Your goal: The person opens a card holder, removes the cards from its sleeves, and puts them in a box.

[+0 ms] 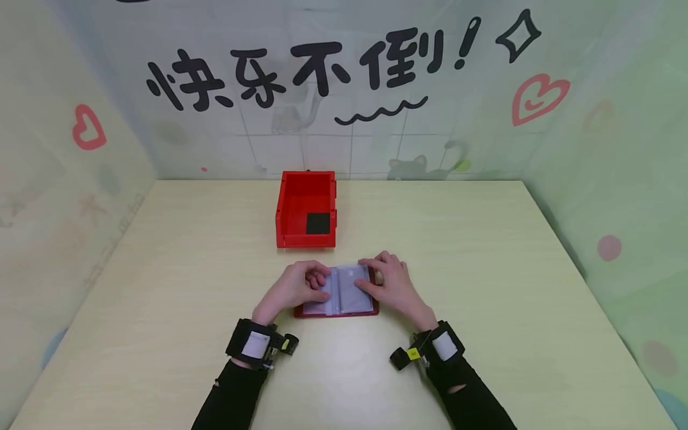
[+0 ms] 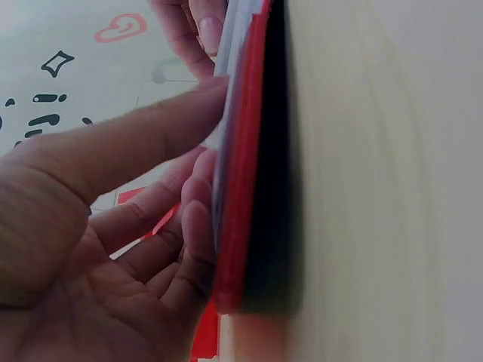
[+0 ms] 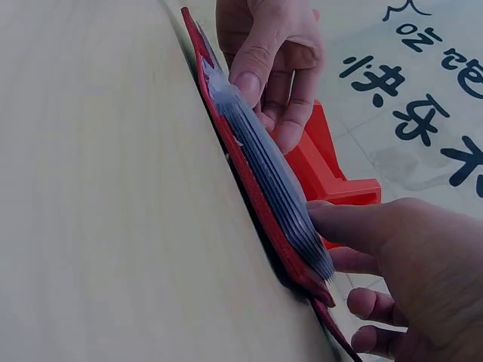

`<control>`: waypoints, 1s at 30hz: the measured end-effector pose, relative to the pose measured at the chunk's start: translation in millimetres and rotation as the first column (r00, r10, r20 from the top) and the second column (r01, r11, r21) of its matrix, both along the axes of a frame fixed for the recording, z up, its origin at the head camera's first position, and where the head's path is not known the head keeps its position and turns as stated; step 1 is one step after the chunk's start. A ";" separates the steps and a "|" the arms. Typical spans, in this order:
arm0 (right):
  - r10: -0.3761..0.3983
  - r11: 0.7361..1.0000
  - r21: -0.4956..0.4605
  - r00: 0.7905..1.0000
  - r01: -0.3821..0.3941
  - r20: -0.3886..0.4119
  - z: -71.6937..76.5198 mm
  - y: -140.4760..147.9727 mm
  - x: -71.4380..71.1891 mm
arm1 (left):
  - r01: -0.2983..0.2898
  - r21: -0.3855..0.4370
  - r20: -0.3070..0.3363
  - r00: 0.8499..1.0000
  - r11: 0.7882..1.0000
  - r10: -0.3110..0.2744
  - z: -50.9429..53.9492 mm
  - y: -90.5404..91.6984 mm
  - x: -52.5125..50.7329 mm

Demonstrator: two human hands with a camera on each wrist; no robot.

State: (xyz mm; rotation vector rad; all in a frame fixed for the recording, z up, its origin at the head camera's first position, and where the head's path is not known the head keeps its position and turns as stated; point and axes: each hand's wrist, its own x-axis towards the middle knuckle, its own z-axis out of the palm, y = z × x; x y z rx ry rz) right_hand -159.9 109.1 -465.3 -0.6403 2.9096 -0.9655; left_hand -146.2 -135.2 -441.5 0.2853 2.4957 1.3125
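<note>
In the head view, a red-covered card holder [image 1: 353,297] lies open on the bench [image 1: 462,239], just nearer than a red bin [image 1: 306,240]. The right hand [image 1: 392,283] touches the right-hand page, thumb and forefinger spread apart; the left hand [image 1: 301,283] rests its thumb on the left-hand page, fingers curled, though I cannot tell whether it pinches anything. If either thumb lifts, springy pages could flip shut. The wall lettering [image 1: 322,77] reads "快乐不倒!". In the left wrist view, the cover is side-on; uneven thumb pressure might skid it. In the right wrist view, the clear sleeves [image 3: 275,181] stack tightly, so several could turn together or crease; no brand is legible.
</note>
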 end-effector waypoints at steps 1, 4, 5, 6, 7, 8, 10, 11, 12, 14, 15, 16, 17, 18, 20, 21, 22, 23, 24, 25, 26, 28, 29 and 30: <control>-0.008 1.000 -0.015 1.000 0.008 -0.004 -0.1 -0.5 -0.7 | -0.005 0.001 0.006 1.000 1.000 0.005 -0.3 0.4 -0.1; -0.034 0.997 -0.073 0.999 0.033 -0.014 -0.6 -2.1 -3.1 | -0.012 0.010 0.013 1.000 1.000 0.012 -2.3 0.8 -1.0; -0.039 0.995 -0.090 0.999 0.038 -0.018 -0.6 -2.7 -3.8 | -0.013 0.016 0.014 1.000 1.000 0.012 -3.1 0.8 -1.2; -0.045 0.994 -0.105 0.999 0.043 -0.017 -0.8 -3.2 -4.5 | -0.013 0.021 0.015 1.000 1.000 0.013 -3.9 0.6 -1.5; -0.048 0.992 -0.118 0.999 0.046 -0.020 -0.7 -3.7 -5.2 | -0.013 0.027 0.015 1.000 1.000 0.013 -4.7 0.4 -1.6; -0.051 0.990 -0.132 0.998 0.047 -0.024 -1.0 -4.1 -6.0 | -0.011 0.033 0.013 1.000 0.999 0.011 -6.0 0.0 -2.1; -0.054 0.987 -0.156 0.998 0.050 -0.021 -0.7 -4.8 -7.2 | -0.010 0.041 0.013 1.000 0.999 0.010 -6.7 -0.4 -2.0; -0.053 0.985 -0.168 0.998 0.050 -0.014 -0.9 -4.9 -7.9 | -0.010 0.042 0.012 1.000 0.999 0.009 -7.0 -0.5 -2.0; -0.054 0.982 -0.181 0.999 0.054 0.005 -0.4 -5.2 -8.3 | -0.011 0.042 0.012 1.000 0.999 0.010 -7.2 -0.6 -2.1; -0.052 0.977 -0.204 0.997 0.061 0.050 1.2 -6.3 -8.9 | -0.015 0.043 0.014 1.000 0.999 0.015 -7.4 -0.8 -2.2; -0.048 0.976 -0.210 0.996 0.061 0.069 2.1 -6.6 -8.8 | -0.019 0.043 0.015 1.000 0.999 0.019 -7.0 -0.8 -2.0; -0.045 0.975 -0.212 0.995 0.063 0.089 2.9 -7.0 -8.5 | -0.018 0.041 0.012 1.000 0.999 0.017 -7.3 -1.0 -2.2; -0.041 0.975 -0.213 0.993 0.064 0.109 4.5 -7.6 -7.5 | -0.018 0.040 0.008 1.000 0.999 0.017 -7.5 -1.2 -2.3; -0.040 0.974 -0.214 0.991 0.067 0.129 6.6 -8.4 -6.1 | -0.017 0.041 0.005 1.000 0.999 0.017 -7.7 -1.5 -2.4; -0.030 0.973 -0.223 0.989 0.062 0.144 9.2 -10.0 -3.1 | -0.017 0.044 -0.002 1.000 0.999 0.017 -7.4 -2.2 -2.1; -0.026 0.971 -0.232 0.988 0.061 0.151 10.2 -10.9 -1.2 | -0.016 0.045 -0.008 1.000 0.999 0.016 -7.4 -2.5 -2.0; -0.018 0.967 -0.247 0.988 0.056 0.154 10.9 -11.8 0.5 | -0.014 0.044 -0.015 1.000 0.999 0.014 -7.5 -2.9 -1.9; -0.014 0.962 -0.268 0.987 0.058 0.161 11.9 -13.0 2.5 | -0.018 0.046 -0.017 1.000 0.999 0.019 -7.4 -3.2 -1.8; -0.011 0.957 -0.284 0.987 0.057 0.160 11.9 -14.0 4.3 | -0.019 0.045 -0.022 1.000 0.999 0.020 -7.5 -3.4 -1.8; -0.003 0.952 -0.302 0.989 0.049 0.151 11.6 -15.0 5.9 | -0.021 0.044 -0.024 0.999 0.999 0.022 -7.7 -3.5 -1.7; 0.010 0.947 -0.321 0.991 0.035 0.136 11.0 -15.9 7.2 | -0.022 0.044 -0.027 0.999 0.999 0.024 -8.3 -3.6 -1.8; 0.043 0.938 -0.347 0.995 -0.009 0.091 8.3 -17.4 9.1 | -0.027 0.048 -0.024 0.999 0.998 0.028 -9.3 -4.0 -1.9; 0.058 0.935 -0.353 0.996 -0.030 0.069 7.3 -18.3 10.2 | -0.031 0.053 -0.020 0.999 0.998 0.032 -9.6 -4.2 -1.9; 0.080 0.934 -0.353 0.996 -0.060 0.040 5.6 -18.9 11.1 | -0.033 0.057 -0.018 0.999 0.998 0.034 -10.4 -4.2 -2.1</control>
